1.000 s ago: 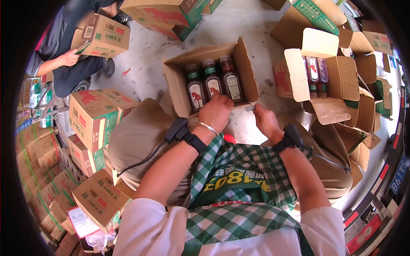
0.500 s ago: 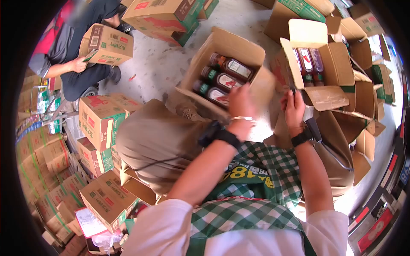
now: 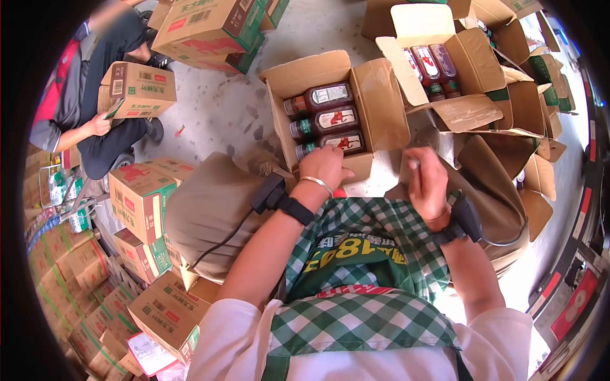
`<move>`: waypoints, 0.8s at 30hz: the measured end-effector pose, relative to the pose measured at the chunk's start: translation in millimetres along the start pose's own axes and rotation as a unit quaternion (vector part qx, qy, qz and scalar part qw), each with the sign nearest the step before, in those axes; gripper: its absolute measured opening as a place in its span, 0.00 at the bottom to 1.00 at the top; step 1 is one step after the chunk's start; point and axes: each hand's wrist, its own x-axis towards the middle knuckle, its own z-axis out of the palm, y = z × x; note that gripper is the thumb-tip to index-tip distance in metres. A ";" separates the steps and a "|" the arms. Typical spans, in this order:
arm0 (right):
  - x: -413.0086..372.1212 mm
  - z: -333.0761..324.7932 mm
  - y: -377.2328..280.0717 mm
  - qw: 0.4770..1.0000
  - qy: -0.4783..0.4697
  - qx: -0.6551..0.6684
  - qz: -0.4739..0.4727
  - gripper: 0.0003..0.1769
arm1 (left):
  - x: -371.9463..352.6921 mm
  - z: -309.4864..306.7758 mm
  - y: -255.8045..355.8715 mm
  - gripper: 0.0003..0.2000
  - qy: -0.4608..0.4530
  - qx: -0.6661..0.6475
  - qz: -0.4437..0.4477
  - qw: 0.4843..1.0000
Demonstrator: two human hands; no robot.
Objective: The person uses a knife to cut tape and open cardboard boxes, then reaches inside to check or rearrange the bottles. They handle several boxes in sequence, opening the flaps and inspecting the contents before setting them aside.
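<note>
My left hand (image 3: 323, 170) rests at the near side of an open cardboard box (image 3: 309, 71), its fingers over the lowest of three dark bottles. That bottle (image 3: 346, 142) lies on its side below a middle bottle (image 3: 337, 119) and a top bottle (image 3: 330, 94). The fingertips touch or hover over it; the thumb sticks out to the right. My right hand (image 3: 427, 184) is raised above my right knee, right of the box, with its fingers curled. Whether anything small is inside its fingers cannot be made out.
A second open box (image 3: 473, 57) with bottles stands at the upper right, with more open boxes beyond. At the upper left a seated person (image 3: 70, 114) holds a closed carton (image 3: 143, 89). Stacked cartons (image 3: 143, 203) stand left of my knee.
The bottle box now sits straighter and further left, its right flap out. My left hand has moved left and down; my right hand has come back from the second box towards my body.
</note>
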 end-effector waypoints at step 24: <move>-39.3 35.9 40.9 0.954 -0.246 -0.127 0.116 0.01 | -2.3 27.2 -3.2 0.09 0.146 0.026 0.063 0.987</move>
